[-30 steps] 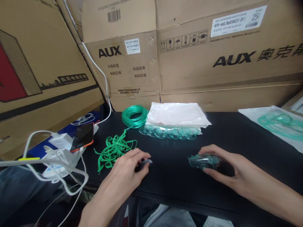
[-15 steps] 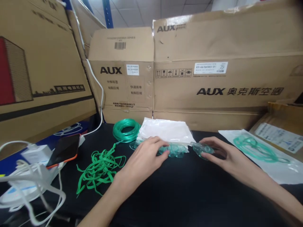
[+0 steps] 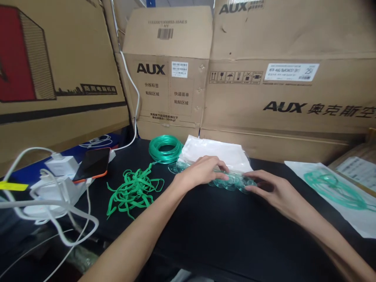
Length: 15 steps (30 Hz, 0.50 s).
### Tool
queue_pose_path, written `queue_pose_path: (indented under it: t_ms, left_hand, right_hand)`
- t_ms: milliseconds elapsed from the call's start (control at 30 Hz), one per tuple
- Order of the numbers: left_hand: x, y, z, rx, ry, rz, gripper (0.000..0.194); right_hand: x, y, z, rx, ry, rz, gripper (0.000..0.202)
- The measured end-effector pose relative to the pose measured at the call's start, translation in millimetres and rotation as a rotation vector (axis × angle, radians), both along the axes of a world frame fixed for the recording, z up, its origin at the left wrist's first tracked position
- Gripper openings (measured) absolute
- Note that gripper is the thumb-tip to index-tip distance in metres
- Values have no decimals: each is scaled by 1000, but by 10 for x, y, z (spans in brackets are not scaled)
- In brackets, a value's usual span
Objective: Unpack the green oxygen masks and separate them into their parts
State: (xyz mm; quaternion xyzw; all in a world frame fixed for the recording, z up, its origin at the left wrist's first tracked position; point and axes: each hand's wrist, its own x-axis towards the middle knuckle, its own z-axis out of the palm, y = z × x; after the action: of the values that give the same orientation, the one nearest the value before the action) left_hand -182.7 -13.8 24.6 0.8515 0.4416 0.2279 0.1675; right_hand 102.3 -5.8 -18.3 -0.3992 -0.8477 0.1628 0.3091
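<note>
A row of nested, clear green plastic oxygen masks [image 3: 226,180] lies along the front of a white plastic bag [image 3: 213,154] on the black table. Over the row's left part, my left hand [image 3: 204,171] is curled, fingers on top and thumb along the near side. My right hand [image 3: 266,186] pinches a mask at the right end, thumb below and fingers above, against the others. Part of the row is hidden under my left hand. Left of it lie a coil of green tubing [image 3: 165,159] and a tangled heap of green elastic straps [image 3: 132,192].
Large cardboard boxes [image 3: 170,98] wall in the back. At right, packaged green tubing [image 3: 329,188] lies on a white sheet. A phone [image 3: 92,164], chargers and looped white cables [image 3: 58,205] crowd the left edge.
My right hand has moved left with its mask, from apart to against the row's end. My left hand remains over the row. The camera view has shifted down and right.
</note>
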Motion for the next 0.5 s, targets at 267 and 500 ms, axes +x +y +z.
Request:
queue_pose_path:
  t_ms: [267,500]
  left_hand:
    - [12,-62,-22,53,-1,36,23]
    - [-20,-93,-6,151,-13,55,23]
  right_hand:
    - [-197,-65,-89,179,-127,21,37]
    - [-255,-247,-27,343,-191,-176,52]
